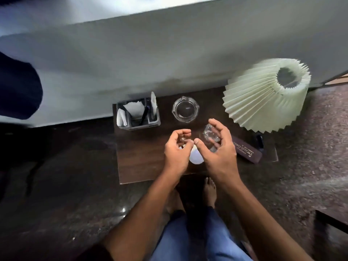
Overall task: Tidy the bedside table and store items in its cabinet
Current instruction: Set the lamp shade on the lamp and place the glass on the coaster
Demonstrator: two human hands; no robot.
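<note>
On the dark bedside table (141, 162), a pleated lampshade (259, 97) stands beyond the right hand (220, 153), a case (248, 151) lettered "PRINCE OPTICALS" lies just right of it, and that hand curves half-open round a clear crumpled thing (208, 134), grip unclear, while the left hand (177, 153) curls loosely, seemingly empty.

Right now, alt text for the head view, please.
Seen from above, over a dark wooden bedside table, the right hand curves around a clear glass and the left hand curls its fingers above a white round object. Behind sit a glass ashtray, a caddy of napkins and a pleated lamp; a spectacle case lies at right.
</note>
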